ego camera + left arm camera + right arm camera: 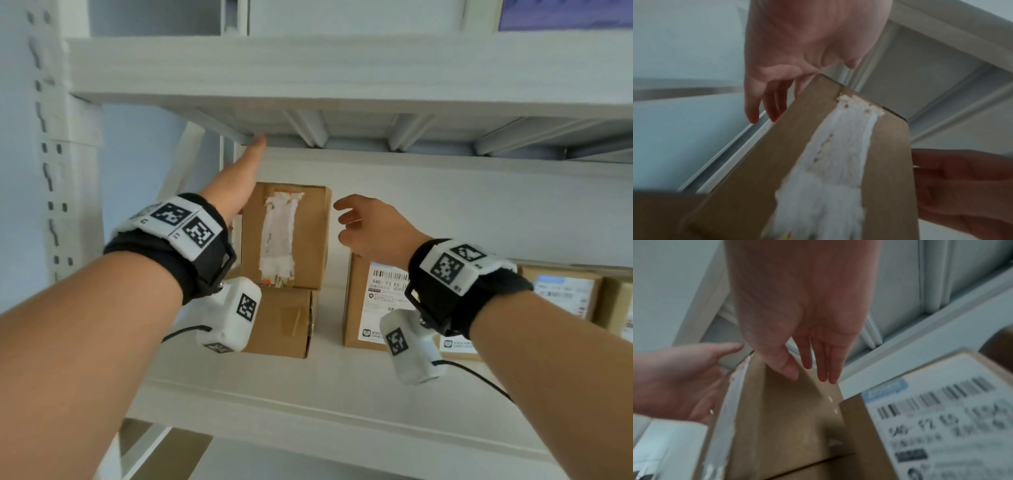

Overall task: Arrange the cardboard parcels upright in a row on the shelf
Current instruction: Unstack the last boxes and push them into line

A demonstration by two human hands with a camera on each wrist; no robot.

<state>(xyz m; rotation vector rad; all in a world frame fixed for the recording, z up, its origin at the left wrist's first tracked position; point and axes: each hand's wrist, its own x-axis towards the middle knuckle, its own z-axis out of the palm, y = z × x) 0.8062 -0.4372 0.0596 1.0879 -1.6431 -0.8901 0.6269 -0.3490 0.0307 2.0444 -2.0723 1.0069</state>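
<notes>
A brown parcel with a torn white label [286,236] stands upright on top of a second brown parcel [282,323] at the left of the white shelf [342,394]. My left hand [236,185] reaches along the top parcel's left side with straight fingers. In the left wrist view those fingers [754,105] hang just beside the torn-label parcel's [838,162] edge. My right hand [363,222] hovers open to the right of that parcel, its fingers [822,363] near the brown side [787,418]. A parcel with a barcode label [373,301] stands below the right hand.
More labelled parcels [565,294] lie further right on the same shelf. The upper shelf board [308,68] with its ribs hangs low over the stack. A perforated white upright [51,171] stands at the left. Bare shelf runs along the front.
</notes>
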